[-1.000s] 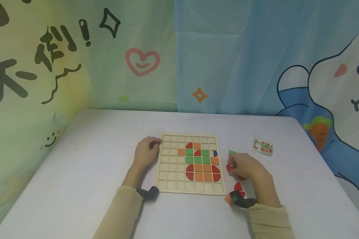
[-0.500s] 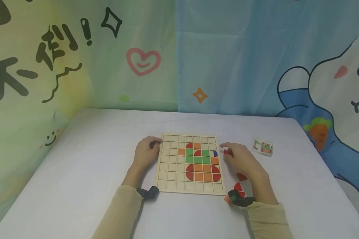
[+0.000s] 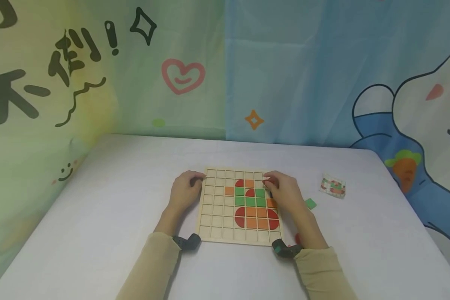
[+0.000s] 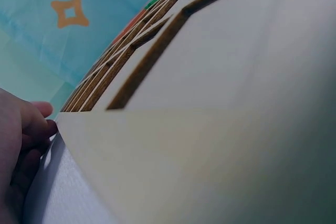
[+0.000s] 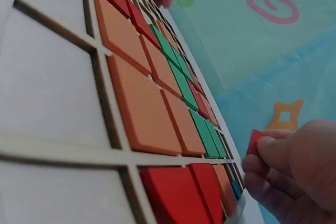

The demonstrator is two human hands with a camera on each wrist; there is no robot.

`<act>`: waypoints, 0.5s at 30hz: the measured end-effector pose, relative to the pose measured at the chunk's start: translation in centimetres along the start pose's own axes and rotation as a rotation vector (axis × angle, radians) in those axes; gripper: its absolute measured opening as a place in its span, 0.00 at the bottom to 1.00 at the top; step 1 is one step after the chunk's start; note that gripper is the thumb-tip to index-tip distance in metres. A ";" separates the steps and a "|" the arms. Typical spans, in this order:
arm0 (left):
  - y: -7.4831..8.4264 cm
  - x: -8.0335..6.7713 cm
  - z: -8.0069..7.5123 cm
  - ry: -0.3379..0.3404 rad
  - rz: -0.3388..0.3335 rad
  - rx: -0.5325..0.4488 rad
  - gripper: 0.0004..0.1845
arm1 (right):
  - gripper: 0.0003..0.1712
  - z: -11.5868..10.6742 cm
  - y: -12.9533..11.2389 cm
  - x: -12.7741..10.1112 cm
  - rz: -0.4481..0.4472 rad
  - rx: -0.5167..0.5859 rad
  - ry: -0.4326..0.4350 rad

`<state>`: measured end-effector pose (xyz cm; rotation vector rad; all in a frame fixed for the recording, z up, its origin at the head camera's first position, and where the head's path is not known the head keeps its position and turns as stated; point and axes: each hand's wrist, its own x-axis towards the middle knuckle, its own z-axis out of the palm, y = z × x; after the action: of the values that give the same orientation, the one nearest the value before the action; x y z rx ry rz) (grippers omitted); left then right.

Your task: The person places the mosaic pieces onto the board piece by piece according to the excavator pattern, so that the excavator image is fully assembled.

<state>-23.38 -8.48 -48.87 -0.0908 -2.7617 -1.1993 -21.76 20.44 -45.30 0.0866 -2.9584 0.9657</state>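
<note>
Lying flat on a white table [image 3: 108, 221], between both forearms: a square pale wooden grid board [image 3: 216, 211], set mostly in its right half with flat orange square pieces [image 3: 251, 223], green square pieces [image 3: 250, 202] and rounded red pieces [image 3: 240, 223]. Kept in line, most likely, by raised dividers.

At the board's upper left edge: the left hand [image 3: 181, 191], with bent fingers touching the rim, probably to steady it; impossible to tell from here as gripping or merely resting.

Over the upper right of the board: the right hand [image 3: 288, 193], pinching a small red piece [image 5: 254, 142] between thumb and fingers. Held with one end poking out, perhaps for easier aiming; overall shape hidden.

In the way: that same hand, covering the upper right cells in the head view. Visible from the right wrist, on the board: a small blue piece [image 5: 235, 189].

Further right: a small printed card [image 3: 333, 186], apparently placed for easy viewing. Beside the right forearm: a loose green square [image 3: 310, 203]. Half hidden by that forearm: a loose red piece [image 3: 298, 238]. Behind everything: a printed fabric curtain [image 3: 303, 75].
</note>
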 end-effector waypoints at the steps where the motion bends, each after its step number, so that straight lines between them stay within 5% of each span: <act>1: 0.0 0.0 0.0 0.000 0.000 0.000 0.13 | 0.15 0.1 0.0 0.0 -0.007 0.009 0.002; 15: -0.2 0.2 0.1 0.005 -0.005 0.016 0.13 | 0.13 1.8 0.2 0.1 0.073 0.045 0.129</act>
<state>-23.60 -8.52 -49.09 -0.0788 -2.7685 -1.1773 -21.86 19.55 -46.82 -0.0805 -2.8407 1.0057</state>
